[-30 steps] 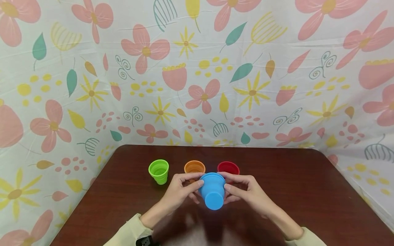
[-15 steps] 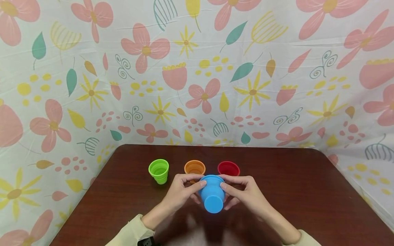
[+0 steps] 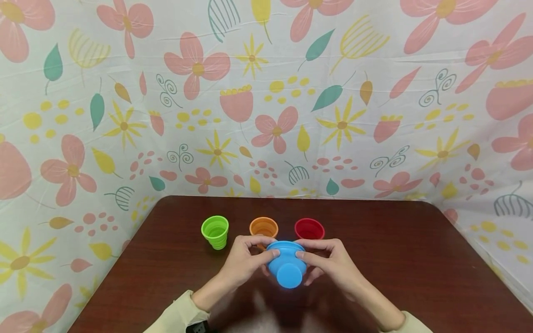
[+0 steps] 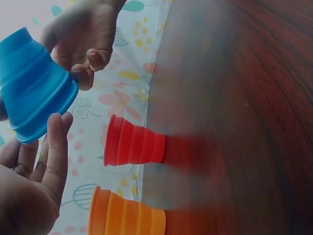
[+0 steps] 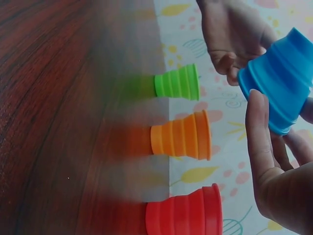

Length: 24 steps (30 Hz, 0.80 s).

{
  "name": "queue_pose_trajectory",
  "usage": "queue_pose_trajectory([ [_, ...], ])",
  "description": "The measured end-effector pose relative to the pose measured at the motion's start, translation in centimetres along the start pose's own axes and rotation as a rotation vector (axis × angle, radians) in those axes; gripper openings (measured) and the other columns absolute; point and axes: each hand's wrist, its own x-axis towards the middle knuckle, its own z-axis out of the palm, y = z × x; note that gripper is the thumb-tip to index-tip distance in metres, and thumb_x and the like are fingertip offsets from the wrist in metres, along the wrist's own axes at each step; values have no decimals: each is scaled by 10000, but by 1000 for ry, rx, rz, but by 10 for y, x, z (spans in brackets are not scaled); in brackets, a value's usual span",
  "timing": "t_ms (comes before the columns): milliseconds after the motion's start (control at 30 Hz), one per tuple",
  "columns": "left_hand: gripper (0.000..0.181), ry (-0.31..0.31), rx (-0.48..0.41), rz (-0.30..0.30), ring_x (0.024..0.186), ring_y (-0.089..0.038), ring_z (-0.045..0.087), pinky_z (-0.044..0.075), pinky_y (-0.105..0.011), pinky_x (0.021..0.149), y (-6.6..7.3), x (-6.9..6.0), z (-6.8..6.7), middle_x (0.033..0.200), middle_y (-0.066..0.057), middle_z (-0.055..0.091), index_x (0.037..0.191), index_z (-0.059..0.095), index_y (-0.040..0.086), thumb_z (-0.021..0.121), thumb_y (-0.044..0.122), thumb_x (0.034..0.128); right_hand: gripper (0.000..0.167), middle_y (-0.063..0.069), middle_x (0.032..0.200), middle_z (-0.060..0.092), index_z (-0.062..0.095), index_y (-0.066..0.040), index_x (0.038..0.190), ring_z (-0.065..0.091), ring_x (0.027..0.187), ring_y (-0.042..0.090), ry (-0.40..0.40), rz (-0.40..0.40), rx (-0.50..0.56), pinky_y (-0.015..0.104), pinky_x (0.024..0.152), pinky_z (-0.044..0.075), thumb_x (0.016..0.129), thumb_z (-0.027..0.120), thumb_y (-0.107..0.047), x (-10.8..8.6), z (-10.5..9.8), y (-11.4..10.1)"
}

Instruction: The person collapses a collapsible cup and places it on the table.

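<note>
Blue cup [image 3: 286, 262]: judged light and soft, likely of flexible silicone, so little force should be needed and breakage seems unlikely; some slipping on the smooth surface could be expected
Rim [image 3: 286, 243]: probably the firmest place to be gripped, from both sides; the folds below would likely give way if squeezed or pushed
Stepped wall: smooth, matt and bright, ringed by tiers; a broad upper part is narrowed abruptly to the small round base [image 3: 289, 276]
Tilt: the base is turned toward the head camera, the rim away; the cup is held up off the table [image 3: 383, 263], in front of the orange cup [image 3: 263, 225] and red cup [image 3: 309, 228]
Left hand [image 3: 249, 260]: clamped on the cup's left side, the thumb pressed to the near wall
Right hand [image 3: 329, 260]: clamped likewise on the right side
Green cup [image 3: 215, 232]: stood upright at the left end of the row, untouched
</note>
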Motion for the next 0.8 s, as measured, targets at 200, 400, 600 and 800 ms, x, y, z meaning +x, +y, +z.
queue_pose_trajectory([
  [200, 195, 7, 9, 8, 662, -208, 650, 617, -354, 532, 0, 1, 2, 931, -101, 769, 1121, 791, 2, 783, 92, 948, 387, 231, 1078, 751, 675, 67, 1345, 746, 695, 330, 16, -18, -21, 504, 649, 640, 1009, 716, -119, 0, 0, 0],
  [400, 190, 8, 63, 46, 597, -221, 655, 616, -377, 518, -4, 0, 3, 930, -114, 758, 1140, 779, -2, 764, 79, 969, 354, 230, 1114, 749, 694, 65, 1313, 732, 676, 428, 31, -70, -58, 520, 622, 633, 999, 730, -95, 0, 1, 4],
  [600, 215, 62, 157, 41, 502, -237, 653, 614, -374, 526, -2, -3, 8, 944, -34, 736, 1189, 782, 82, 769, 153, 986, 332, 226, 1019, 744, 700, 69, 1293, 720, 631, 400, 55, -143, -138, 493, 600, 634, 990, 734, -63, -2, 3, 8],
  [800, 188, 108, 229, 56, 490, -178, 630, 600, -362, 500, 1, -7, 14, 937, -11, 707, 1179, 785, 146, 742, 227, 1015, 349, 220, 936, 699, 691, 70, 1301, 725, 622, 349, 72, -174, -186, 478, 606, 638, 987, 743, -74, -4, 6, 9],
])
